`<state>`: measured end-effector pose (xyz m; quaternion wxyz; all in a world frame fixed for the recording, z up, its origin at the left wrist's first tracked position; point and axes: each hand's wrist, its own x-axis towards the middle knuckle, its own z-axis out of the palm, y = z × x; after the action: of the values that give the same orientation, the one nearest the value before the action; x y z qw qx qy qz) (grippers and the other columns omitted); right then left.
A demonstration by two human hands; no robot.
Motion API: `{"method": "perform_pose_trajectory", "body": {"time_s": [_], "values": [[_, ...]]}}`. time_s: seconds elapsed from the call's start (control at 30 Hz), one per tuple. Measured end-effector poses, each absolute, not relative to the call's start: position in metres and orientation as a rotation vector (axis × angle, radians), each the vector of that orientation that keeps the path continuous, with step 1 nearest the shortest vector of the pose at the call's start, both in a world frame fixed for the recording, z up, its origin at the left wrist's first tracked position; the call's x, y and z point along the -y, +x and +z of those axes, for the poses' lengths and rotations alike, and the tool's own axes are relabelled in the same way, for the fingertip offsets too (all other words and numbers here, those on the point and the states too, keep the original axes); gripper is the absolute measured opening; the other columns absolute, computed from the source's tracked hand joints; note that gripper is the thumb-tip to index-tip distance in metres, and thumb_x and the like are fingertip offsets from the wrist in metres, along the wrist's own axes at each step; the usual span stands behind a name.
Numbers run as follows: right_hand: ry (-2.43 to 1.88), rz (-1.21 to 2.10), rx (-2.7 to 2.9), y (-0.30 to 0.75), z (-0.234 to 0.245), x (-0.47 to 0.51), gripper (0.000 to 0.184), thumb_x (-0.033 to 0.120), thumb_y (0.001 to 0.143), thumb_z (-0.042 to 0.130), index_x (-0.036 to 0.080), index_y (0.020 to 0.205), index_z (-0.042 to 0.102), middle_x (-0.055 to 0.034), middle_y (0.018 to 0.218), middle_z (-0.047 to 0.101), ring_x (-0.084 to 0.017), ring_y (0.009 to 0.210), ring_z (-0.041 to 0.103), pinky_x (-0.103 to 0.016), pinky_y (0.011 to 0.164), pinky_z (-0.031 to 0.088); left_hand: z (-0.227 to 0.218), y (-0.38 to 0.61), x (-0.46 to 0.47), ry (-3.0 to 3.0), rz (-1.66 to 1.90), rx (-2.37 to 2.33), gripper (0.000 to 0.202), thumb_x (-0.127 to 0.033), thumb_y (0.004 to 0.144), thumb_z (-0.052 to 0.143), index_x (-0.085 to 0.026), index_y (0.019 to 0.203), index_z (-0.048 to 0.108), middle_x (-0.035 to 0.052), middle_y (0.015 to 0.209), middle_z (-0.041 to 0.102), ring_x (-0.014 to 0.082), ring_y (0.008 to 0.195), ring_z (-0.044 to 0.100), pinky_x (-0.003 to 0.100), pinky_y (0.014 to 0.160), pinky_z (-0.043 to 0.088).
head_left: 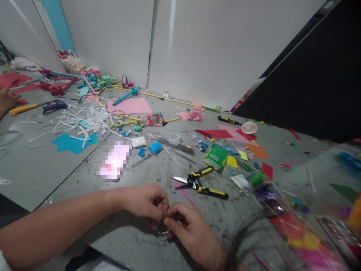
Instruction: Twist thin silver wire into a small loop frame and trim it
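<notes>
My left hand (148,201) and my right hand (191,229) meet near the table's front edge, fingertips pinched together. Between them is a thin, shiny loop (163,233), which looks like bent wire; its lower curve shows, while fingers hide the rest. Just beyond my right hand lie shears (194,183) with yellow and black handles, blades apart, across a thin pink strip (184,194). A lit phone (115,160), its screen blurred out, rests beyond my left forearm.
Small white (138,142) and blue packets (155,147), a green packet (216,157), a heap of white paper strips (84,120), and thin wires (172,156) cover the table. Another person's hand (8,99) is at the far left. Panels (211,49) stand behind; dark hair blurs the lower right.
</notes>
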<state>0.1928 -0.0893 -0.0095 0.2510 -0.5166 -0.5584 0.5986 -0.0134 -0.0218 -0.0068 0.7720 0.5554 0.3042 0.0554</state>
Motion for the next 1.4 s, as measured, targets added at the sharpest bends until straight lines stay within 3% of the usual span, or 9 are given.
{"method": "perform_pose_trajectory", "body": {"time_s": [0.3,0.53,0.67,0.73,0.83,1.0,1.07,1.13,1.4], "values": [[-1.460,1.212,1.865,0.184,0.017,0.073,0.007,0.022,0.085,0.059,0.016,0.082,0.063,0.0018,0.067,0.065,-0.014,0.062,0.065,-0.024,0.062,0.047,0.009,-0.015,0.015,1.716,0.254,-0.774,0.009,-0.015,0.080,0.062,-0.018,0.086,0.055,-0.0029,0.066,0.064,0.0165,0.060,0.071,0.024,0.056,0.052],[-1.632,0.734,2.003,0.177,0.025,0.053,0.038,0.019,0.093,0.038,-0.001,0.098,0.069,0.0051,0.070,0.059,-0.006,0.068,0.065,-0.023,0.074,0.037,0.011,-0.006,0.012,2.171,0.546,-1.038,0.004,-0.018,0.088,0.062,-0.015,0.086,0.061,-0.0020,0.063,0.063,0.0131,0.059,0.064,0.021,0.061,0.041],[-1.658,0.455,2.033,0.168,0.028,0.051,0.008,0.012,0.081,0.061,0.007,0.083,0.067,-0.0038,0.081,0.072,-0.013,0.084,0.065,-0.021,0.076,0.040,0.011,0.005,0.008,2.194,0.591,-1.160,0.006,-0.011,0.085,0.061,-0.017,0.084,0.060,-0.0008,0.061,0.064,0.0151,0.053,0.064,0.023,0.057,0.041],[-1.630,0.354,2.054,0.165,0.029,0.056,0.028,0.011,0.090,0.040,0.001,0.087,0.066,-0.0032,0.087,0.069,-0.012,0.098,0.068,-0.022,0.082,0.036,0.011,0.010,0.006,2.191,0.610,-1.194,0.008,-0.009,0.082,0.060,-0.017,0.082,0.060,-0.0002,0.062,0.066,0.0154,0.052,0.064,0.023,0.054,0.041],[-1.610,0.266,2.056,0.163,0.024,0.063,0.034,0.011,0.091,0.035,-0.003,0.097,0.065,-0.0010,0.088,0.067,-0.011,0.098,0.067,-0.022,0.083,0.034,0.006,0.015,0.005,2.204,0.653,-1.182,0.008,-0.008,0.079,0.058,-0.016,0.080,0.061,0.0002,0.064,0.067,0.0138,0.054,0.066,0.020,0.054,0.040],[-1.625,0.290,1.967,0.164,0.006,0.058,0.037,0.010,0.094,0.031,-0.002,0.103,0.065,-0.0049,0.097,0.068,-0.013,0.106,0.067,-0.023,0.087,0.037,-0.006,0.013,0.002,2.200,0.736,-1.085,0.021,-0.011,0.085,0.044,-0.007,0.086,0.064,-0.0029,0.066,0.064,0.0088,0.062,0.067,0.017,0.064,0.039],[-1.637,0.352,1.896,0.165,0.000,0.051,0.013,0.009,0.086,0.059,0.008,0.097,0.067,-0.0111,0.100,0.074,-0.021,0.100,0.069,-0.026,0.085,0.044,-0.010,0.010,0.000,2.168,0.761,-1.051,0.007,-0.014,0.082,0.055,-0.013,0.083,0.062,-0.0030,0.064,0.064,0.0112,0.058,0.064,0.019,0.060,0.041],[-1.628,0.430,1.813,0.167,-0.005,0.044,0.010,0.010,0.081,0.068,0.014,0.090,0.065,-0.0135,0.096,0.075,-0.025,0.096,0.068,-0.030,0.083,0.047,-0.012,0.005,-0.003,2.128,0.801,-1.016,0.004,-0.014,0.081,0.059,-0.017,0.080,0.058,-0.0031,0.063,0.063,0.0129,0.057,0.064,0.021,0.057,0.043],[-1.300,1.041,1.538,0.187,-0.011,0.038,0.031,0.051,0.084,0.071,0.023,0.077,0.060,0.0025,0.062,0.057,-0.015,0.056,0.053,-0.030,0.057,0.045,-0.010,-0.005,-0.006,1.955,0.903,-0.859,0.026,-0.041,0.090,0.070,-0.020,0.084,0.056,-0.0025,0.064,0.063,0.0127,0.053,0.062,0.024,0.052,0.051]]}}
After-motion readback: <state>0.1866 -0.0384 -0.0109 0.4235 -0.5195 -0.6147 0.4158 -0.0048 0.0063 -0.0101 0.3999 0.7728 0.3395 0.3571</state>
